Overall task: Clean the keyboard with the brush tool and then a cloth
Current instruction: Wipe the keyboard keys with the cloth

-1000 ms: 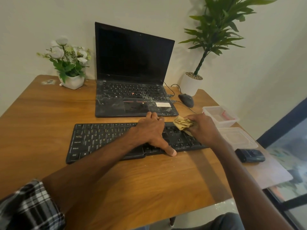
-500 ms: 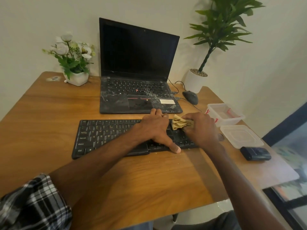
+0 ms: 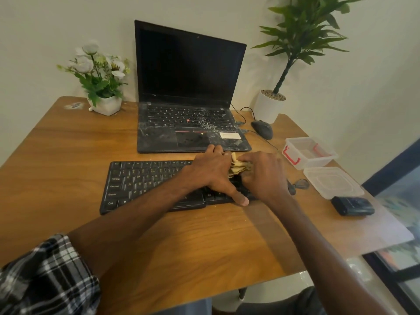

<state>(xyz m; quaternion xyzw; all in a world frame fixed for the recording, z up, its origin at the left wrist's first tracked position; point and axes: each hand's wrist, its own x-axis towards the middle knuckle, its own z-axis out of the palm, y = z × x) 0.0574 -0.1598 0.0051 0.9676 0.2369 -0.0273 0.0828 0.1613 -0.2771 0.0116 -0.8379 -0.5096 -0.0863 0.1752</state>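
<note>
Nearest, a plaid sleeve [image 3: 43, 276] covers the left upper arm, and both bare forearms reach forward over the wooden table [image 3: 68, 155]. On it lies the black keyboard [image 3: 145, 183], lengthwise across the view. The left hand [image 3: 211, 176] rests flat on the keyboard's right half, fingers straight and spread over the far edge, thumb pressed against the near edge. Just beside it, the right hand [image 3: 266, 176] has its fingers curled round a crumpled yellowish cloth [image 3: 238, 168], which it holds down on the keys at the keyboard's right end, touching the left hand. To the right sit a small black device [image 3: 352, 205], a clear lid [image 3: 334, 181] and a clear container with red clips [image 3: 309, 153]. Farther back stand an open laptop [image 3: 188, 87] with a dusty deck, a mouse [image 3: 262, 129], a white pot of flowers [image 3: 102, 83] and a tall potted plant [image 3: 295, 42] against the wall.
</note>
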